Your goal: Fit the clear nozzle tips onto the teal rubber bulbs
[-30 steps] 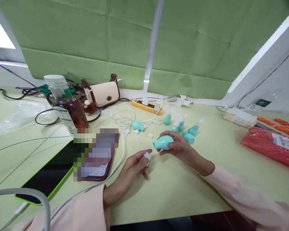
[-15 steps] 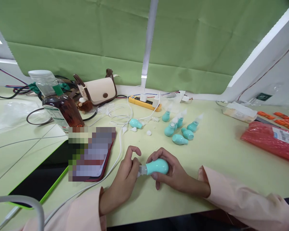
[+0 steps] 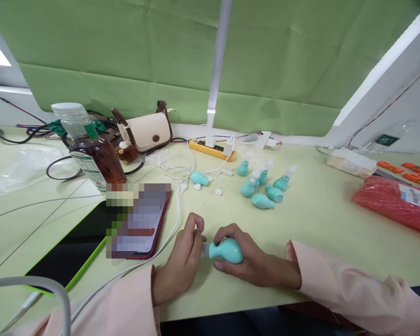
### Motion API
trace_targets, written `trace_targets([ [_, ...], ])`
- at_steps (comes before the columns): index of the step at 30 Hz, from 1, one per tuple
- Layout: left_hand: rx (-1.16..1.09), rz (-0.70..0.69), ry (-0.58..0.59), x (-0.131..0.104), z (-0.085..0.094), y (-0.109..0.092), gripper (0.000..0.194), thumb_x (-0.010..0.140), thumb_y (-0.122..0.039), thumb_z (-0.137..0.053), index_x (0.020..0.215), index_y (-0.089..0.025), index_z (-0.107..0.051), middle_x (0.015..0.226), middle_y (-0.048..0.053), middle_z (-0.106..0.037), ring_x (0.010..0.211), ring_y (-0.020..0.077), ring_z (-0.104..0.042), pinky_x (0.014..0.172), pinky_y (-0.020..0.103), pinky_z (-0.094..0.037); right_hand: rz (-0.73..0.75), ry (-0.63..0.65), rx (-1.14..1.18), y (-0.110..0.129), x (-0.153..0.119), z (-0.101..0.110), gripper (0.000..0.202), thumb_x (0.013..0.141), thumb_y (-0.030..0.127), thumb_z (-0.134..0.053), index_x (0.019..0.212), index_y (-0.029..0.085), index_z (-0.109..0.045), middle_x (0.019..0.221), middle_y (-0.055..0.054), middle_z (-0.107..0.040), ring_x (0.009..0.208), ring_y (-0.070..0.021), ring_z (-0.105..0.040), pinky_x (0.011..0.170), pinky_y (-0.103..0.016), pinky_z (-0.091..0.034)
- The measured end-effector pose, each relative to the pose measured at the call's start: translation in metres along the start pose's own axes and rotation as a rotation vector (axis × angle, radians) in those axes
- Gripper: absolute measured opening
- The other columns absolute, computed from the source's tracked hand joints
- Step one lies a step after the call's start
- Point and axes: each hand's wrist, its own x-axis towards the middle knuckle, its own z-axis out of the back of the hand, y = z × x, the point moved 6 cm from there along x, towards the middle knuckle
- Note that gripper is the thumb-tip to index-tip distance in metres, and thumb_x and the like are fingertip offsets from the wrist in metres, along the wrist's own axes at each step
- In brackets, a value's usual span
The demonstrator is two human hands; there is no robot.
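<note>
At the table's front, my right hand (image 3: pixel 243 254) is wrapped round a turquoise bulb syringe (image 3: pixel 228 251) lying sideways, thumb below and fingers on top. Its clear nozzle (image 3: pixel 205 249) points left into my left hand (image 3: pixel 182 261), which pinches it; the tip is hidden behind the thumb and fingers. Beyond my hands stands a loose group of more turquoise bulbs (image 3: pixel 248 187), several with clear nozzles upright. Two bare bulbs (image 3: pixel 263 201) lie on their sides there. Another bulb (image 3: pixel 199 178) lies by the white cable, near small white pieces (image 3: pixel 218 191).
On the left are a green-edged phone (image 3: pixel 70 247), a red-cased phone (image 3: pixel 154 228), a brown bottle (image 3: pixel 100 161) and a cream handbag (image 3: pixel 147 133). A yellow power strip (image 3: pixel 213 150) lies at the back. To the right are a red package (image 3: pixel 388 200) and orange-handled tools (image 3: pixel 390 167).
The bulb has tilted, its round end now lower, and my right fingers have shifted towards its neck. My left index finger has curled in more. The whole view has shifted slightly.
</note>
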Motion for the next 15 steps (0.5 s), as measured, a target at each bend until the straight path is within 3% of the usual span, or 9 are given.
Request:
trace_targets([
  [3,-0.046,-0.013,-0.035,0.000,0.002,0.000,0.013,0.086,-0.020,-0.030,0.073,-0.023,-0.029,0.053,-0.008,-0.028,0.048,0.0106,-0.026,0.049,0.022,-0.024,-0.106,-0.049,0.243,-0.006,0.002,-0.001,0.029,0.074,0.035,-0.057,0.092,0.022,-0.039,0.078,0.000,-0.048,0.054,-0.0081,-0.046,0.045,-0.020,-0.040],
  [6,0.016,-0.044,-0.039,-0.001,0.004,-0.003,0.015,0.087,-0.021,-0.031,0.072,-0.023,-0.029,0.054,-0.007,-0.027,0.048,0.0111,-0.026,0.050,0.024,-0.023,-0.252,0.047,0.491,-0.015,0.003,-0.010,0.032,0.075,0.041,-0.055,0.095,0.023,-0.037,0.060,0.007,-0.043,0.036,-0.0036,-0.037,0.030,-0.014,-0.031],
  [9,0.093,-0.088,-0.058,-0.001,0.006,-0.005,0.016,0.085,-0.019,-0.033,0.070,-0.022,-0.031,0.057,-0.006,-0.029,0.049,0.0116,-0.027,0.051,0.025,-0.023,-0.330,0.143,0.567,-0.018,0.004,-0.013,0.032,0.075,0.044,-0.055,0.093,0.021,-0.040,0.045,0.011,-0.036,0.032,-0.0034,-0.034,0.027,-0.012,-0.028],
  [15,0.301,-0.161,0.045,-0.003,0.004,-0.002,0.013,0.082,-0.012,-0.034,0.074,-0.022,-0.037,0.061,-0.004,-0.037,0.053,0.0130,-0.034,0.051,0.024,-0.023,-0.389,0.318,0.613,-0.017,0.008,-0.008,0.030,0.076,0.041,-0.055,0.092,0.018,-0.044,0.068,0.004,-0.055,0.029,0.0010,-0.033,0.025,-0.011,-0.026],
])
